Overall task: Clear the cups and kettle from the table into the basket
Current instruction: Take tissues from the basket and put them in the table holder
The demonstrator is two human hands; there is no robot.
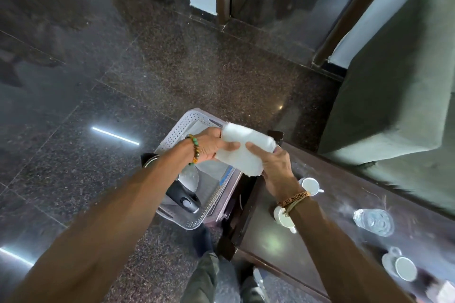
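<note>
Both hands hold a white cloth (pixel 243 150) stretched between them over the basket's right edge. My left hand (pixel 211 146) grips its left end and my right hand (pixel 275 167) its right end. The perforated white basket (pixel 179 130) stands left of the dark table (pixel 320 241). Inside it lies the kettle (pixel 183 194) with its black handle and steel lid. A white cup (pixel 310 186) stands on the table beyond my right wrist. Another white cup (pixel 283 216) is partly hidden under that wrist. A third cup on a saucer (pixel 403 268) sits at the near right.
A clear plastic water bottle (pixel 374 221) lies on the table between the cups. A grey-green sofa (pixel 398 81) runs along the table's far side. Dark polished stone floor (pixel 98 81) spreads to the left. My legs (pixel 209 278) are below, beside the table corner.
</note>
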